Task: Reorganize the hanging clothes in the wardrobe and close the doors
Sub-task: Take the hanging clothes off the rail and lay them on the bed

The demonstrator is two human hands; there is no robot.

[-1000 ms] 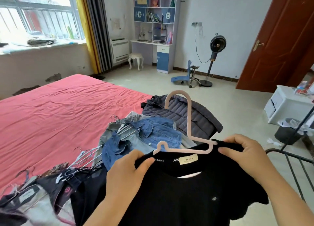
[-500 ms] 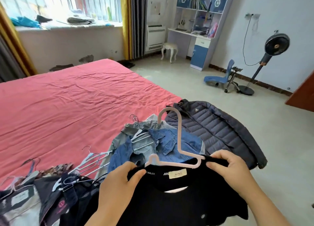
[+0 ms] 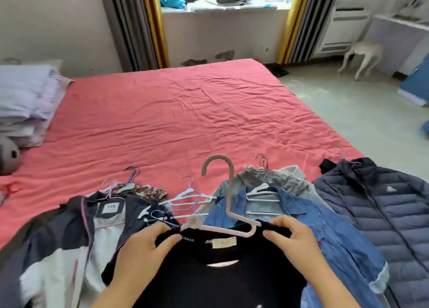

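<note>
Nearest the camera, the left hand (image 3: 144,245) and right hand (image 3: 290,235) pinch the two shoulders of a black top (image 3: 222,273), one on each side, so the garment's long axis runs left to right between them with the pink hanger (image 3: 228,205) rising from its collar, hook pointing away. Just beyond lie hangered clothes in a row across the near edge of the bed: a dark-and-white jacket (image 3: 69,242), a denim jacket (image 3: 320,222) and a navy puffer jacket (image 3: 383,215). Farther off, the red bed (image 3: 176,113) offers open room; no wardrobe is visible.

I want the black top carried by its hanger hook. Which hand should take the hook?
Probably the right hand: it pinches the black top nearer the hanger stem below the hook.
</note>
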